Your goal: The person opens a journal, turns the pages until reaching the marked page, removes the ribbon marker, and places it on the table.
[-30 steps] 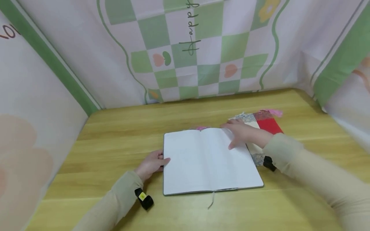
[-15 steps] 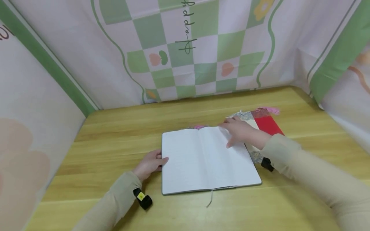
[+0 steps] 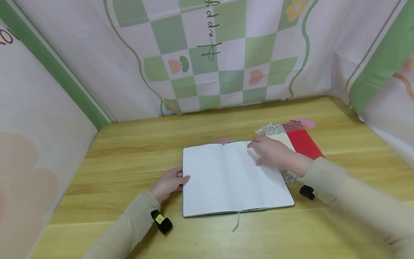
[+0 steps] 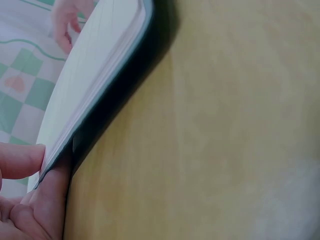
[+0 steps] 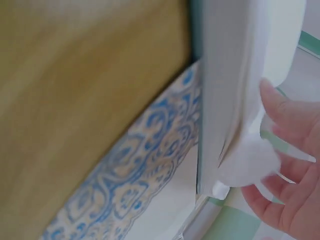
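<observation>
An open notebook with pale, faintly ruled pages lies before me, its dark cover showing at the edges. My left hand grips its left edge; the thumb is on top and the fingers are under the cover. At the upper right corner, my right hand holds a bent page corner between thumb and curled fingers. A thin ribbon bookmark trails from the bottom of the spine.
A flat patchwork piece in red, cream and blue pattern extends from under the notebook's right side. Pink tassels hang from its far corner; more pink strands show behind the notebook. The wooden table meets a printed curtain.
My right hand has shifted slightly right and toward me at the page corner, which now bends up. The left hand keeps its grip on the notebook's edge.
</observation>
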`<state>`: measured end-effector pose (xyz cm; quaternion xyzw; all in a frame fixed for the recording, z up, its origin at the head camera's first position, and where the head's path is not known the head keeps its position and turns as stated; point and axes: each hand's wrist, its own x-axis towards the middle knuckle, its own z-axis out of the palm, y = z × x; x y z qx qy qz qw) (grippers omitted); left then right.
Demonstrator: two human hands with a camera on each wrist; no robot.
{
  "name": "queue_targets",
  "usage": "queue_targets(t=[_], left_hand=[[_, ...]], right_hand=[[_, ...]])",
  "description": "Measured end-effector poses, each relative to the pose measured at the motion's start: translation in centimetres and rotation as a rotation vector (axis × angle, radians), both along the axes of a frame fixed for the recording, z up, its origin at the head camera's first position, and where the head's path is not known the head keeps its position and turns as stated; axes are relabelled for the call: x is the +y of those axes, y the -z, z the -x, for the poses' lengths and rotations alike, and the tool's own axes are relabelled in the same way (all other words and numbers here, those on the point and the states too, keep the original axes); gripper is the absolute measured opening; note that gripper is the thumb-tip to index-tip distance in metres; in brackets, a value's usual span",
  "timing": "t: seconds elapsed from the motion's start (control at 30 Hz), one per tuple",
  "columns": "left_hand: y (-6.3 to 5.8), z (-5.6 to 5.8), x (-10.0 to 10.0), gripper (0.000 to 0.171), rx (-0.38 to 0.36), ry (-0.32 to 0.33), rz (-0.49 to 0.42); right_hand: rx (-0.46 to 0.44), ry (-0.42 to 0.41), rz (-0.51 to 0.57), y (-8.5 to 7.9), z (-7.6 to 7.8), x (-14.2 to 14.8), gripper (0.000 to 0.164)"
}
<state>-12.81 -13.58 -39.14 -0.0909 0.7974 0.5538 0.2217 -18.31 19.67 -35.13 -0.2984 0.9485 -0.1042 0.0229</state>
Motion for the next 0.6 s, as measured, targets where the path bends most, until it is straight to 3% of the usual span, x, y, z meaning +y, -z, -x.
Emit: queue_targets(t=[0.17,0.47,0.6], left_hand=[[0.1,0.1,0.0,0.038,-0.002,0.000,0.008],[0.3,0.3,0.0,0.037,-0.007,-0.011,0.012],[0.4,0.3,-0.1,0.038,-0.010,-0.010,0.013]], right_hand=[[-0.043,0.006,0.071,-0.2,-0.2,0.4,0.070],[-0.151,0.085,0.248,-1.1,-0.3,2.2,0.071],[-0.241,0.128,0.365,-1.5,-0.7,3.0,0.072]])
